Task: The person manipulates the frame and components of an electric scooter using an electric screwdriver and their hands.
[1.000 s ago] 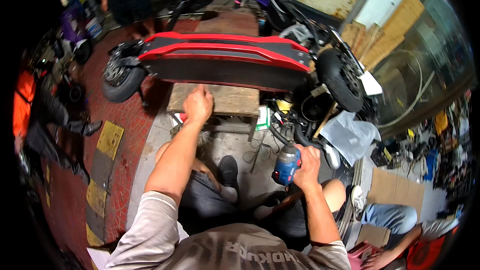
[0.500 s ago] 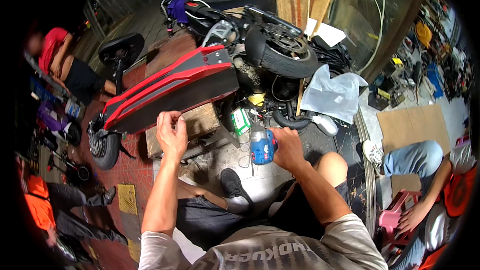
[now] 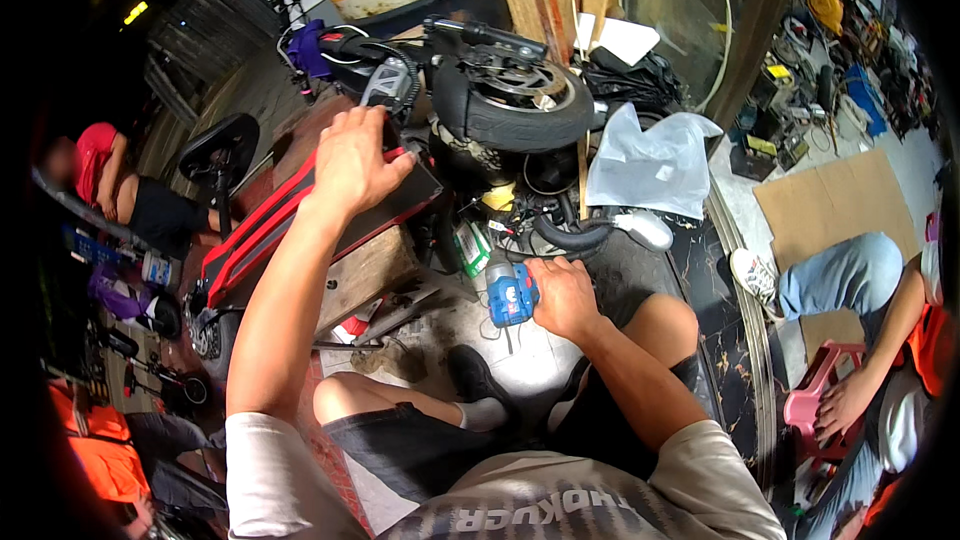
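Note:
My left hand (image 3: 358,162) is on the upper end of a red-and-black scooter deck (image 3: 265,225). Its fingers bend over the far edge and the thumb rests on the near red rail, partly hiding that end. The deck lies tilted on a worn wooden block (image 3: 365,275). My right hand (image 3: 563,297), above the floor between my knees, is wrapped round the handle of a blue cordless impact driver (image 3: 511,296). A green-and-white box (image 3: 471,248) sits just beyond the driver's grey nose.
Beyond the deck lies a scooter with its black wheel (image 3: 525,105) up. A clear plastic bag (image 3: 655,160) and cardboard (image 3: 840,202) are at the right. A person's hand (image 3: 842,405) rests by a pink stool (image 3: 805,400). Another person in red (image 3: 97,165) sits at far left.
My left hand has reached forward from the deck's near side onto its upper end. The right hand still holds the impact driver. The whole view has shifted and turned slightly.

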`<state>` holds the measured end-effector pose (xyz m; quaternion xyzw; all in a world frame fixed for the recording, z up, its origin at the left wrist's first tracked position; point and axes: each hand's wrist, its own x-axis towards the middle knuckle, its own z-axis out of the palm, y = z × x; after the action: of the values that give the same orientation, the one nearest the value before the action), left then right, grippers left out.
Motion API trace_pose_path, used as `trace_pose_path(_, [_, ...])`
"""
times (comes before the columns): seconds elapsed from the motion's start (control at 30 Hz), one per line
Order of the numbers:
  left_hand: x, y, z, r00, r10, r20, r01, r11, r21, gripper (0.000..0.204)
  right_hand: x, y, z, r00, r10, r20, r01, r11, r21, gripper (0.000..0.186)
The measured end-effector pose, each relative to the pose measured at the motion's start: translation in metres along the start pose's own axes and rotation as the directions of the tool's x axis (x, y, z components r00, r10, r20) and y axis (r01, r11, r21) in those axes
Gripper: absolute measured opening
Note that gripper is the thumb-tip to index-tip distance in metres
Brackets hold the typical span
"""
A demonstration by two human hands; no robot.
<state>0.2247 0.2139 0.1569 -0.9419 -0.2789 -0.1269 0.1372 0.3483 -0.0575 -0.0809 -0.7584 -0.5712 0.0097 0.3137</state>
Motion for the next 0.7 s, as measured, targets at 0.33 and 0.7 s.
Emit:
trace_pose_path(0.33, [-0.002, 0.001, 0.017, 0.986, 0.060, -0.153, -0.055, 0.998, 0.040, 0.072, -0.008, 0.027, -0.002, 0.998, 0.043, 0.043, -0.041, 0.998, -0.054, 0.028])
trace_pose_path(0.7, [-0.005, -0.004, 0.021, 0.980, 0.099, -0.173, -0.085, 0.993, 0.085, 0.071, -0.009, 0.032, 0.009, 0.997, 0.045, 0.063, -0.041, 0.997, -0.061, 0.025])
